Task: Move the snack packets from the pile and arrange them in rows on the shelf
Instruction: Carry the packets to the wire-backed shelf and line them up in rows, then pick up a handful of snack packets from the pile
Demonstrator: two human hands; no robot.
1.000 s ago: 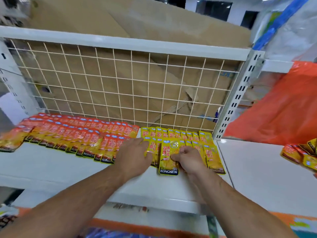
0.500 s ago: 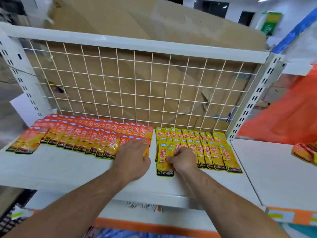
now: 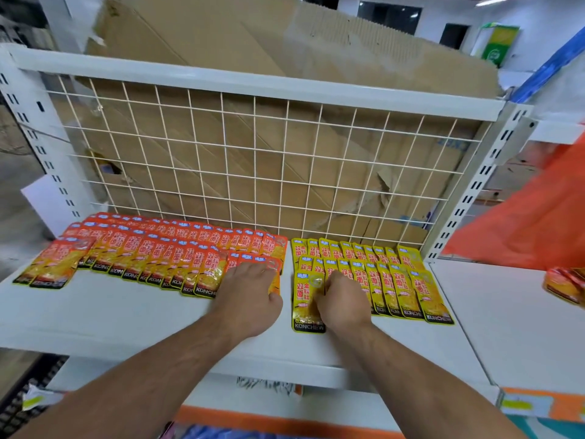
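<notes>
Both grips are working on snack packets at the front of the shelf (image 3: 110,315).

My left grip (image 3: 250,299) is lying flat with straight, slightly spread fingers, pressing the rightmost of the red packets (image 3: 152,251). These are overlapping in rows running off toward 10 o'clock, each glossy red over yellow with a black KONCHEW band along its bottom. My right grip (image 3: 343,304) is curling its fingers onto the right side of one yellow packet (image 3: 304,299), holding it flat on the shelf. It is showing red characters, a pale round patch near its top and the same black band. The yellow rows (image 3: 395,280) are fanning out toward 2 o'clock, and the pile (image 3: 563,285) is sitting at 3 o'clock.
</notes>
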